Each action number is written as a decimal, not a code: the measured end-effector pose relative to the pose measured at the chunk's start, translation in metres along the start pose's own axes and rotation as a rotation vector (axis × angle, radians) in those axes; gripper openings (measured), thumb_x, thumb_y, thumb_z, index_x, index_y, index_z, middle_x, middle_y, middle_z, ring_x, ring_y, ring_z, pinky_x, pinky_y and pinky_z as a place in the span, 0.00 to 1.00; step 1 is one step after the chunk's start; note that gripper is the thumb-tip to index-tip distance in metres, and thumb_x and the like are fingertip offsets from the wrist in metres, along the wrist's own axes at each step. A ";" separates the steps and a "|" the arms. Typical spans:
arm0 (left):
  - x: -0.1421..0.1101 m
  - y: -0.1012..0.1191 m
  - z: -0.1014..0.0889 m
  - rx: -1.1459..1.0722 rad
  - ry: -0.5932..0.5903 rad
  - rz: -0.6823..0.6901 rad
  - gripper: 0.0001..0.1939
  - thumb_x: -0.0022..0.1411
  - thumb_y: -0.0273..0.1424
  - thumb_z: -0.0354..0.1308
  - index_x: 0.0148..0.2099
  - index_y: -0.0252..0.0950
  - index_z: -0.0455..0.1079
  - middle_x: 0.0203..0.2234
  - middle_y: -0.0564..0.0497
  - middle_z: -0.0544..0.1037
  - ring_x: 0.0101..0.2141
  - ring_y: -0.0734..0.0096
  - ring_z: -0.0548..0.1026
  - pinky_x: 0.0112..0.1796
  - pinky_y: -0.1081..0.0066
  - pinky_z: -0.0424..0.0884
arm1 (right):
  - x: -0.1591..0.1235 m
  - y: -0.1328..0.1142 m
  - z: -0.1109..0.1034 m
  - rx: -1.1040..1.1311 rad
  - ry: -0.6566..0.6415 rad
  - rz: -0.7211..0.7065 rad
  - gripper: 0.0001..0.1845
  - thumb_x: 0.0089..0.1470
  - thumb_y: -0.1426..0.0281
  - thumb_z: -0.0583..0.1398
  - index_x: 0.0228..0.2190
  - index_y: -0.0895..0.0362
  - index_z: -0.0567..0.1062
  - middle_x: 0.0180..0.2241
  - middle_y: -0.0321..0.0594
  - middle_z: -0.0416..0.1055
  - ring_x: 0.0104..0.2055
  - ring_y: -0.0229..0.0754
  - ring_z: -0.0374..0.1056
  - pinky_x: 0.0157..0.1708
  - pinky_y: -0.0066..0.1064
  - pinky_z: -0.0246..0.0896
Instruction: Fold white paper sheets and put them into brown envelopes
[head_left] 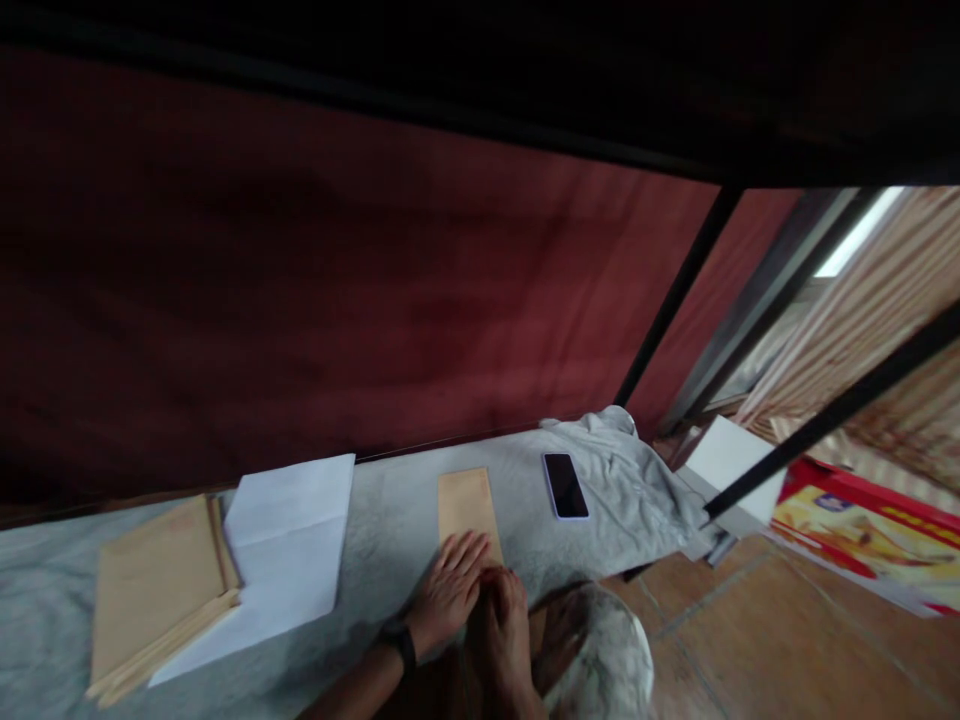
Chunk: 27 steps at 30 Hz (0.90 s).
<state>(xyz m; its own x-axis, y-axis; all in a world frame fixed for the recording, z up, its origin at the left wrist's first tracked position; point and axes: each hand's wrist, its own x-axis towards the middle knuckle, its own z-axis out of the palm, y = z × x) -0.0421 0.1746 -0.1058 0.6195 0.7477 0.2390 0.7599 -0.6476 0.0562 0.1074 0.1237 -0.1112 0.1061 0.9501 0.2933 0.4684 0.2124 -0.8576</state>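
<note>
My left hand (448,590) lies flat with its fingers stretched out on the near end of a brown envelope (466,508) that rests on the grey cloth-covered table (390,540). A dark band circles that wrist. My right hand (501,618) sits just right of it at the envelope's near corner, its fingers curled downward; what they grip, if anything, is hidden. A stack of brown envelopes (154,592) lies at the left, with white sheets of paper (285,545) beside and partly under it.
A black phone (565,486) lies face up right of the envelope on rumpled grey cloth (637,480). A dark red curtain (337,300) hangs behind the table. A white box (731,462), a colourful printed box (870,530) and tiled floor (750,640) are at the right.
</note>
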 end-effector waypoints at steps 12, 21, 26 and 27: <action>-0.061 0.043 0.007 -0.070 -0.043 -0.141 0.39 0.58 0.23 0.47 0.71 0.37 0.49 0.69 0.48 0.55 0.67 0.63 0.54 0.66 0.56 0.52 | -0.008 0.009 0.000 -0.447 -0.081 -0.193 0.23 0.64 0.72 0.50 0.58 0.53 0.70 0.59 0.44 0.69 0.62 0.44 0.62 0.63 0.44 0.54; -0.034 0.031 -0.021 -1.167 0.171 -1.092 0.30 0.57 0.35 0.56 0.61 0.30 0.65 0.60 0.36 0.69 0.61 0.54 0.67 0.58 0.60 0.67 | -0.012 0.004 0.000 -0.627 -0.105 -0.092 0.25 0.67 0.66 0.50 0.63 0.53 0.64 0.65 0.43 0.59 0.66 0.47 0.56 0.66 0.47 0.48; -0.034 0.004 -0.034 -1.277 0.060 -1.148 0.21 0.61 0.37 0.51 0.55 0.36 0.67 0.50 0.39 0.78 0.50 0.56 0.78 0.48 0.60 0.76 | -0.009 -0.002 -0.007 -0.529 -0.099 -0.104 0.25 0.66 0.67 0.51 0.62 0.51 0.64 0.64 0.45 0.62 0.66 0.49 0.58 0.64 0.50 0.53; -0.035 0.001 -0.033 -1.258 0.030 -1.111 0.19 0.61 0.38 0.50 0.52 0.37 0.69 0.48 0.39 0.79 0.48 0.56 0.79 0.46 0.60 0.77 | -0.008 -0.003 -0.008 -0.506 -0.104 -0.105 0.24 0.66 0.67 0.51 0.62 0.51 0.65 0.63 0.45 0.62 0.65 0.50 0.59 0.64 0.51 0.54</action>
<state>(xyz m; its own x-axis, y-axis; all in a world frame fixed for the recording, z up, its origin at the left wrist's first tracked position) -0.0701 0.1430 -0.0826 -0.0875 0.8986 -0.4300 0.1677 0.4388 0.8828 0.1118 0.1137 -0.1074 -0.0396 0.9527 0.3012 0.8396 0.1951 -0.5069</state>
